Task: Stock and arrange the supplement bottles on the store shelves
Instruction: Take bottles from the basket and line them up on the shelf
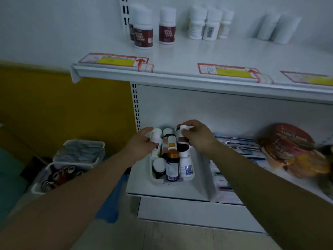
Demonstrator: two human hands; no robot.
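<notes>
Supplement bottles (173, 159) stand crowded in a white bin (191, 175) on the lower shelf (167, 191) in the head view, and both hands are down among them. The left hand (142, 143) curls its fingers round a white bottle (156, 135) at the bin's far left corner. The right hand (197, 136) pinches a red-labelled bottle (182, 138) near its white cap at the far right corner. Whether either bottle is lifted clear I cannot tell. Taking each by its upper part looks sensible, since the bottles seem packed too tight to reach lower down. The red label seems to match the maroon-labelled bottles (144, 33) standing upright on the upper shelf (207, 56), near a group of pale-labelled bottles (207, 24), so I judge that row is where it belongs. Most of the bin remains unstocked. Price tags (115, 59) in red and yellow lie along the upper shelf's front edge. Right of the bin, past a white divider (207, 177), lie flat packs (237, 143) and red-orange packets (288, 148). The shelving is smooth and white. A yellow wall panel (63, 105) stands to the left, with two plastic tubs (79, 154) below it, and the light is dim.
</notes>
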